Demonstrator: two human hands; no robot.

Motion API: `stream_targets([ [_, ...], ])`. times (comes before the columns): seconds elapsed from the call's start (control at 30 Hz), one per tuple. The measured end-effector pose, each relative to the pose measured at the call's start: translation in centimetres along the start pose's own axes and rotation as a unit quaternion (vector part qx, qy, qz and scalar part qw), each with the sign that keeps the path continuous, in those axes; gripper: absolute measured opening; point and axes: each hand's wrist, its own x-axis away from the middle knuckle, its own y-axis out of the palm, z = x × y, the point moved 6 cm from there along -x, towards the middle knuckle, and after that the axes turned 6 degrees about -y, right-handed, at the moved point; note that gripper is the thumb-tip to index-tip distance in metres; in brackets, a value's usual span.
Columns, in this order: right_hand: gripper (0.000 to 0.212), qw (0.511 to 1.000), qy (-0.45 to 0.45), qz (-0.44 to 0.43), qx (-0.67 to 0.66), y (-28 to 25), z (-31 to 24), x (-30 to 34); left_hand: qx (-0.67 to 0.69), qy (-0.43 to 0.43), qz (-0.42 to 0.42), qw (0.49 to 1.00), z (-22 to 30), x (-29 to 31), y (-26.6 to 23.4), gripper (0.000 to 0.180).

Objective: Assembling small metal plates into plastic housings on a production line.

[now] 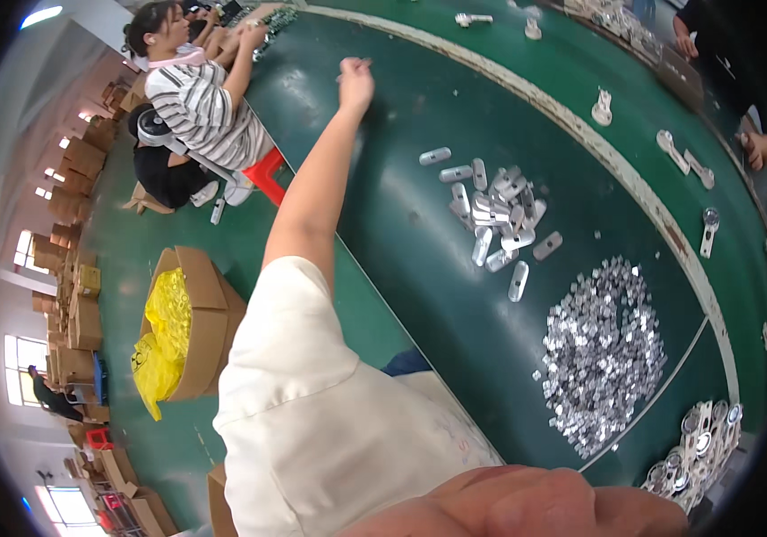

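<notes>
My left arm, in a white sleeve, stretches out over the dark green table [428,98]. At its end my left hand [356,85] is closed above the tabletop, fingers curled together; whatever they may hold is too small to make out. To the right of that arm lies a loose pile of silver oblong metal pieces [491,210], each rounded at the ends. Nearer me spreads a heap of tiny shiny metal parts [603,349]. Very close at the bottom edge, large and cut off, is my right hand [535,510]; its fingers are mostly hidden.
A curved green conveyor [571,80] beyond a pale rail carries scattered metal arm-shaped parts [603,107]. More round-ended parts [697,447] cluster at lower right. A co-worker in a striped shirt [200,107] sits far left. A carton [209,313] holding yellow bags stands on the floor.
</notes>
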Motion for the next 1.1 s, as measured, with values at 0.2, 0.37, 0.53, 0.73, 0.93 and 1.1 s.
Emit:
stream_targets([
  [0.2,0.012,0.998,0.055,-0.002,0.006,0.9,0.6,-0.9,-0.017,-0.129,-0.003,0.991,-9.3,-3.1,0.9,0.020],
  [0.37,0.011,0.993,0.080,-0.042,-0.072,3.1,-0.4,-2.3,0.041,-0.055,-0.128,0.989,-6.5,-6.6,7.3,0.016],
  [0.53,0.012,0.989,0.135,-0.056,-0.030,5.6,-2.2,-3.8,0.090,-0.023,-0.131,0.987,-7.3,-10.6,11.0,0.013],
  [0.73,0.016,0.983,0.179,-0.041,-0.011,7.5,-2.6,-3.7,0.068,0.001,-0.198,0.978,-6.2,-11.5,15.0,0.012],
  [0.93,0.021,0.990,0.118,-0.081,0.014,6.8,-3.2,-2.9,0.260,0.013,-0.402,0.878,2.0,-3.2,13.8,0.007],
  [1.1,0.026,0.961,0.151,-0.084,-0.215,7.8,1.2,-2.2,0.340,0.042,-0.394,0.853,8.4,5.8,12.0,0.008],
])
